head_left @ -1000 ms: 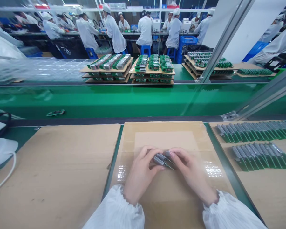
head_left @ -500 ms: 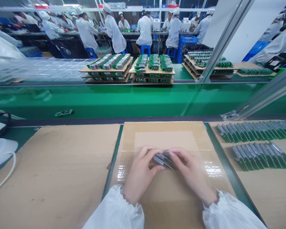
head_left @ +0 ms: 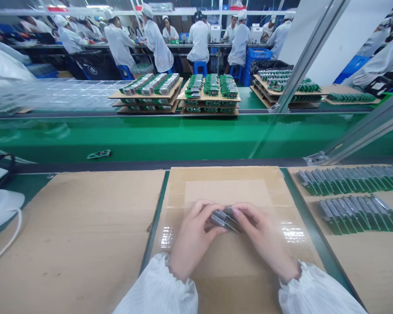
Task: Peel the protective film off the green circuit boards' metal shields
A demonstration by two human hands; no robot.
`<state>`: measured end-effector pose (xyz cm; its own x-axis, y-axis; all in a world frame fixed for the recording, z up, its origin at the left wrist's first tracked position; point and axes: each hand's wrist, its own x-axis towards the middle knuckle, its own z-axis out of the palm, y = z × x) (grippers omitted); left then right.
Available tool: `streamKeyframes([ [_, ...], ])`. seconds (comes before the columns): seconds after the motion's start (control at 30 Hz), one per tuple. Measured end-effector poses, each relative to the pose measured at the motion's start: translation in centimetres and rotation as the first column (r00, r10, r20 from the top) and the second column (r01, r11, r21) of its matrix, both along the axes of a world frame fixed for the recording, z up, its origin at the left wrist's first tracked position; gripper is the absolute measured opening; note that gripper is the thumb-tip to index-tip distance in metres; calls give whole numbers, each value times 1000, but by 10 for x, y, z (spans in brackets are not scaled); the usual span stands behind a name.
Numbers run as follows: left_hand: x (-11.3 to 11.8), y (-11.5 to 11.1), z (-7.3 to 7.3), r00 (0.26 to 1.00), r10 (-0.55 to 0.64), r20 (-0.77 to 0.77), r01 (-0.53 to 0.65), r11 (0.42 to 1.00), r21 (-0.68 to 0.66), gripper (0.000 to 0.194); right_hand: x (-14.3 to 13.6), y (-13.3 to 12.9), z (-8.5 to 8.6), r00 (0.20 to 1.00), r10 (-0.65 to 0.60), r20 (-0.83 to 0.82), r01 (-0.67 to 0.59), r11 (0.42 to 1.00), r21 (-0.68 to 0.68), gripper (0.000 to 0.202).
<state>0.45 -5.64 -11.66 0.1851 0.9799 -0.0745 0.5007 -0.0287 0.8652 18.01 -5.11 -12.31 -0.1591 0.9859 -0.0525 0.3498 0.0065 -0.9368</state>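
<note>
Between both hands is a small circuit board (head_left: 223, 219), its grey, shiny top facing up and tilted down to the right. My left hand (head_left: 196, 231) pinches its left end with thumb and fingers. At the other end, my right hand (head_left: 260, 229) grips the far corner between thumb and forefinger. The hands partly cover the board. Beneath them lies a taped cardboard sheet (head_left: 236, 261). To the right, similar boards (head_left: 360, 213) with grey tops and green edges lie overlapping in two rows on another cardboard sheet (head_left: 376, 257).
A green conveyor belt (head_left: 183, 137) runs across ahead, carrying a single circuit board (head_left: 99, 154). Beyond it stand cardboard stacks of green boards (head_left: 211, 87). A metal post (head_left: 309, 52) slants at right. A white device with a cable (head_left: 3, 209) sits left. Several people in white coats work behind.
The lone circuit board on the green belt has moved a little to the right. Both hands hold the grey-topped board in nearly the same pose and place.
</note>
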Motion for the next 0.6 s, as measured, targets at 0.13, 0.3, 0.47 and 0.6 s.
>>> streamKeyframes([
  [0.13, 0, 0, 1, 1000, 6, -11, -6, 1000, -2, 32, 0, 0, -1, 1000, -6, -6, 6, 1000, -6, 23],
  [0.3, 0, 0, 1, 1000, 1, -22, -1, 1000, -2, 31, 0, 0, -2, 1000, -7, -6, 7, 1000, -7, 22],
  [0.47, -1, 0, 1, 1000, 0, -12, 0, 1000, 0, 31, 0, 0, -1, 1000, -11, -2, 11, 1000, 2, 23],
  [0.6, 0, 0, 0, 1000, 4, 6, -4, 1000, -11, 32, 0, 0, 0, 1000, -11, 1, 11, 1000, -4, 23],
])
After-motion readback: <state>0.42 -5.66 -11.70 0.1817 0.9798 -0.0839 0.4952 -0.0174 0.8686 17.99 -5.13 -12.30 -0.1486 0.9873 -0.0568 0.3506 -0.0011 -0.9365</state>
